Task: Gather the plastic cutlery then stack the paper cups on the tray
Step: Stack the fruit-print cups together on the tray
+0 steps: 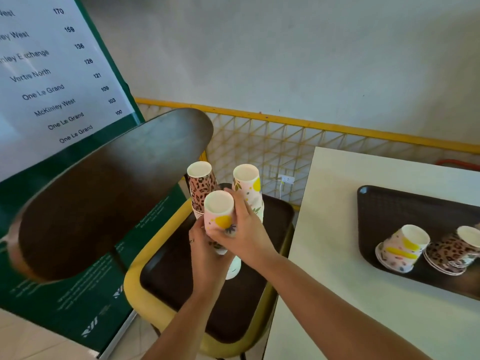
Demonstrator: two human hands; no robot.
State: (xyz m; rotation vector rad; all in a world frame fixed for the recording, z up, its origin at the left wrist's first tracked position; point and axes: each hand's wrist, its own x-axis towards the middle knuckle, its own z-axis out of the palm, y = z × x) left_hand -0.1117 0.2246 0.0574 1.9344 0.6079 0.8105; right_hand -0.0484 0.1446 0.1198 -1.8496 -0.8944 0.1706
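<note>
A pink floral paper cup [219, 214] is grasped by the right grip [242, 229] and left grip [205, 246]; 2 cup stacks [201, 188] are seen just behind.

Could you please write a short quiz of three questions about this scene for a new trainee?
1. True or false: both hands hold the pink cup in the middle.
2. Where do the two tipped cup stacks lie? A) on the tray on the table B) on the floor C) on the chair
3. Fill in: the leopard cups stand over the dark tray on the ____.

Key: 1 true, left hand and right hand; 2 A, tray, table; 3 chair.
</note>
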